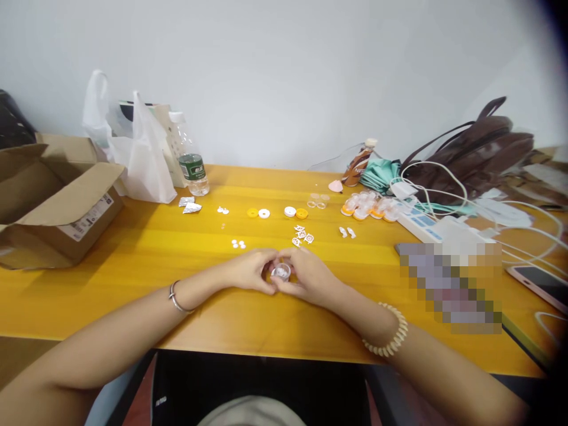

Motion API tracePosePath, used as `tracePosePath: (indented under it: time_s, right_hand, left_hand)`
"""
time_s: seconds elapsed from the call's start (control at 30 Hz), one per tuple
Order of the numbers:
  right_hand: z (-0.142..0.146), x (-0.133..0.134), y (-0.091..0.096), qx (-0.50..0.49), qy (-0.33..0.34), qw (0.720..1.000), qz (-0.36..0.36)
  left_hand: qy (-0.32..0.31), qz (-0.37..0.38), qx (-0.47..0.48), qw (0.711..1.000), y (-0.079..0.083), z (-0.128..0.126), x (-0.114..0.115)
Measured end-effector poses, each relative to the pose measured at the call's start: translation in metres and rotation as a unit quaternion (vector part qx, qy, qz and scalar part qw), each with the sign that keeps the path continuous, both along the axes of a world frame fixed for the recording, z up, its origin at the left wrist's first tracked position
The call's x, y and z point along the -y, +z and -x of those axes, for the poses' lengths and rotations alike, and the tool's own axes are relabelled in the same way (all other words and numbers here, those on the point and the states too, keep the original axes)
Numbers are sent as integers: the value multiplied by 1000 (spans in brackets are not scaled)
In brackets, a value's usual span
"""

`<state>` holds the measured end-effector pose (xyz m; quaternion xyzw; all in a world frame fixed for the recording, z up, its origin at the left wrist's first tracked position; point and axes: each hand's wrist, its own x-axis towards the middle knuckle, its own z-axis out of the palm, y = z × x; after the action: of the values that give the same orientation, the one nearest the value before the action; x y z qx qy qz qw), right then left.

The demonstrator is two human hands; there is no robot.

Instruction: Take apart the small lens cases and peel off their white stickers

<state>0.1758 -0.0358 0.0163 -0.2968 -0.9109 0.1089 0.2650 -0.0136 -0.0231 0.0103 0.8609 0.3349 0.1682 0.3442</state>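
My left hand (pixel 249 270) and my right hand (pixel 306 275) meet at the middle of the yellow table (pixel 133 278), fingers curled round a small clear round cap (pixel 281 272) held between them. Just beyond my fingers lie several small white flat pieces (pixel 302 235). Further back sit yellow and white rings (pixel 258 213) and another white and yellow pair (pixel 295 212). A cluster of assembled clear and orange parts (pixel 370 207) lies at the back right.
An open cardboard box (pixel 53 201) stands at the left, with a white plastic bag (pixel 139 154) and water bottle (pixel 191 161) behind. A power strip (pixel 428 225), cables, brown bag (pixel 474 154) and phone (pixel 539 284) crowd the right side.
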Motion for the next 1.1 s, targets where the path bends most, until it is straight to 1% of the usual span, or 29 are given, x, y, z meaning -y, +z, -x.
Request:
tracePosePath:
  time_s: [0.07, 0.13, 0.2, 0.23, 0.37, 0.5, 0.57, 0.63, 0.7, 0.77, 0.83, 0.93, 1.0, 1.1]
  right_hand:
    - [1, 1, 0, -12, 14, 1000, -20]
    - [1, 1, -1, -26, 6, 999, -33]
    - [2, 2, -1, -22, -23, 999, -22]
    - [2, 2, -1, -14, -26, 999, -14]
    - [3, 1, -2, -15, 14, 1000, -19]
    - [2, 0, -4, 7, -13, 1000, -27]
    - [1, 0, -5, -23, -15, 998, -64]
    - [-2, -1, -3, -95, -25, 989, -113]
    - [-8, -7, 0, -165, -63, 974, -143]
    - [-18, -21, 4, -213, -127, 959, -134]
    - [-33, -41, 8, -248, -191, 945, -94]
    - [-60, -80, 15, -278, -252, 926, -28]
    - [-74, -105, 21, -256, -265, 930, -17]
    - [-77, -137, 31, -156, -262, 951, -50]
  left_hand:
    - [-1, 2, 7, 1000, 0, 0, 0]
    - [0, 0, 6, 1000, 0, 0, 0]
    - [-2, 1, 2, 1000, 0, 0, 0]
    - [-6, 1, 2, 1000, -1, 0, 0]
    - [-8, -8, 8, 1000, -1, 0, 0]
    - [-7, 0, 7, 1000, 0, 0, 1]
    - [-4, 6, 6, 1000, 0, 0, 1]
    - [5, 4, 7, 1000, -1, 0, 2]
    - [11, -1, 10, 1000, -2, 0, 2]
    - [12, -5, 15, 1000, -3, 0, 2]
    - [9, -5, 17, 1000, -4, 0, 1]
    - [9, -4, 16, 1000, -4, 1, 1]
    - [9, -6, 19, 1000, -5, 1, 1]
    - [5, -6, 25, 1000, -5, 1, 0]
